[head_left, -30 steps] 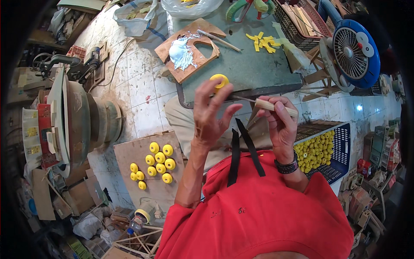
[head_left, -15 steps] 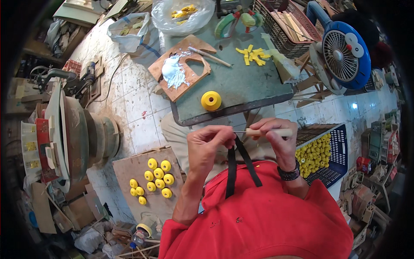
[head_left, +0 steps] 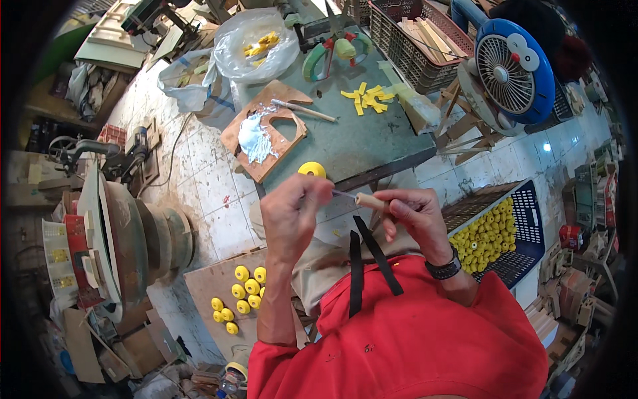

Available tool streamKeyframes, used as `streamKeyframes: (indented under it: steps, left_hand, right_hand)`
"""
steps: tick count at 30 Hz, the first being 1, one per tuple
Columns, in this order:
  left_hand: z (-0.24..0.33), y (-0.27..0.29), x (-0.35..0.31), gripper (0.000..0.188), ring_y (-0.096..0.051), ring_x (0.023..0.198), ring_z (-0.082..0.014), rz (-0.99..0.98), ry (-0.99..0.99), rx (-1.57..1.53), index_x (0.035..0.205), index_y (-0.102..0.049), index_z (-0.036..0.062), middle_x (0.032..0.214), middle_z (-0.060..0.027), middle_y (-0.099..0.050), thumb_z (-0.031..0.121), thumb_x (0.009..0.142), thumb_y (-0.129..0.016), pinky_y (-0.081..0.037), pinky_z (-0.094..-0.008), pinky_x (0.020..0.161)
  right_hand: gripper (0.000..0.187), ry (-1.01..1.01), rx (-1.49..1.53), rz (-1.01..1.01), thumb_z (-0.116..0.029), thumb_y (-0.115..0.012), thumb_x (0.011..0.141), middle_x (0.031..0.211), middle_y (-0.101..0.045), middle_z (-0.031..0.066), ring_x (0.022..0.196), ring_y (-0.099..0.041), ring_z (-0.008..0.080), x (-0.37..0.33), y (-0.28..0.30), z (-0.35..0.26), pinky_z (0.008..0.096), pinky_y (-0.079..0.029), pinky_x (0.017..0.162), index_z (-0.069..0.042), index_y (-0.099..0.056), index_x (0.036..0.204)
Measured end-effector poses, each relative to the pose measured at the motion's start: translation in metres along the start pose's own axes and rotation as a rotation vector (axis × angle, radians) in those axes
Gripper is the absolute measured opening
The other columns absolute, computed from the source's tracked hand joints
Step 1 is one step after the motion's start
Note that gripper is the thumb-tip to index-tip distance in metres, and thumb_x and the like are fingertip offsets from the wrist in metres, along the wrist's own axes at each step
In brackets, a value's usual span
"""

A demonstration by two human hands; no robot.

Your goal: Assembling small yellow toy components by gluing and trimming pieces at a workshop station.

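My right hand (head_left: 415, 219) grips a pale wooden cylinder (head_left: 369, 201), like a tool handle. A thin rod (head_left: 342, 193) runs from its end toward my left hand (head_left: 292, 209). My left fingers are closed near the rod's far tip and slightly blurred; what they pinch is hidden. Just beyond them, a yellow wheel-shaped piece (head_left: 311, 169) sits at the green table's (head_left: 352, 146) near edge, partly covered by my left hand. Further back lies a wooden board (head_left: 232, 136) with white paste (head_left: 256, 138) and a stick (head_left: 304, 110) on it. Yellow strips (head_left: 367, 98) lie to their right.
Several yellow pieces rest on a low board (head_left: 206, 286) at left. A dark crate (head_left: 531, 233) of yellow pieces stands right. Scissors (head_left: 337, 46) and a plastic bag (head_left: 229, 43) are at the table's back. A blue fan (head_left: 515, 72) stands far right; a machine wheel (head_left: 109, 233) far left.
My left hand has risen away and to the left, now partly covering the yellow piece on the table. The wooden cylinder has moved left and tilted in my right hand. The view has shifted.
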State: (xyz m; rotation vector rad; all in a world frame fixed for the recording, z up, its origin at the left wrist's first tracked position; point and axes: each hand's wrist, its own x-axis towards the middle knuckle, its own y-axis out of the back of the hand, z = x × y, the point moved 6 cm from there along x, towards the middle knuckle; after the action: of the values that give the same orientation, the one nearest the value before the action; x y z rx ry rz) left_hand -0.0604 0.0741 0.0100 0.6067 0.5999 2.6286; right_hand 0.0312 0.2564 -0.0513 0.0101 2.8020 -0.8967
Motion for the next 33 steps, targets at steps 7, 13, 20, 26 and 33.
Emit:
streamKeyframes:
  steps: [7,13,20,26,33]
  left_hand:
    - [-0.01,-0.013,0.035,0.015,-0.061,0.061,-0.0102,0.161,0.194,-0.15,0.095,-0.068,-0.0017,0.075,-0.0075,-0.067,0.009,0.093,-0.057,-0.05,-0.023,0.059]
    - [-0.029,-0.055,0.069,0.012,-0.064,0.061,-0.0183,0.067,0.075,0.16,0.086,-0.066,-0.0017,0.071,-0.0129,-0.065,0.01,0.084,-0.065,-0.049,-0.031,0.058]
    - [-0.055,-0.109,0.119,0.035,-0.054,0.106,-0.0338,-0.047,-0.166,0.488,0.112,-0.054,-0.0026,0.11,-0.0221,-0.058,-0.003,0.077,-0.054,-0.046,-0.0412,0.087]
    - [-0.078,-0.128,0.148,0.038,-0.057,0.102,-0.0357,0.001,-0.102,0.713,0.117,-0.054,-0.0038,0.108,-0.0239,-0.059,-0.001,0.08,-0.055,-0.045,-0.0407,0.09]
    - [-0.097,-0.122,0.155,0.033,-0.063,0.089,-0.033,0.076,-0.034,0.569,0.111,-0.059,-0.0063,0.094,-0.0211,-0.063,-0.001,0.079,-0.059,-0.049,-0.0387,0.08]
  right_hand:
    - [0.026,0.774,-1.053,0.222,0.002,-0.058,0.083,0.093,-0.068,0.0079,0.079,-0.065,0.0222,0.042,0.012,-0.036,0.0297,-0.052,0.069,0.0,-0.066,0.108]
    - [0.047,0.801,-1.442,0.001,0.008,-0.058,0.07,0.116,-0.062,0.0098,0.11,-0.055,0.0284,0.072,0.006,-0.017,0.038,-0.042,0.095,-0.006,-0.062,0.116]
    - [0.037,0.754,-1.18,0.141,0.006,-0.064,0.075,0.115,-0.063,0.0119,0.106,-0.06,0.03,0.064,0.023,-0.018,0.0362,-0.048,0.09,-0.005,-0.065,0.111]
    - [0.026,0.729,-1.036,0.191,0.002,-0.068,0.077,0.111,-0.065,0.0123,0.1,-0.063,0.0285,0.066,0.034,-0.017,0.0333,-0.052,0.083,-0.002,-0.066,0.103]
    - [0.023,0.72,-0.999,0.231,0.003,-0.067,0.078,0.11,-0.066,0.0119,0.098,-0.065,0.0263,0.065,0.036,-0.019,0.0307,-0.052,0.083,0.001,-0.066,0.101]
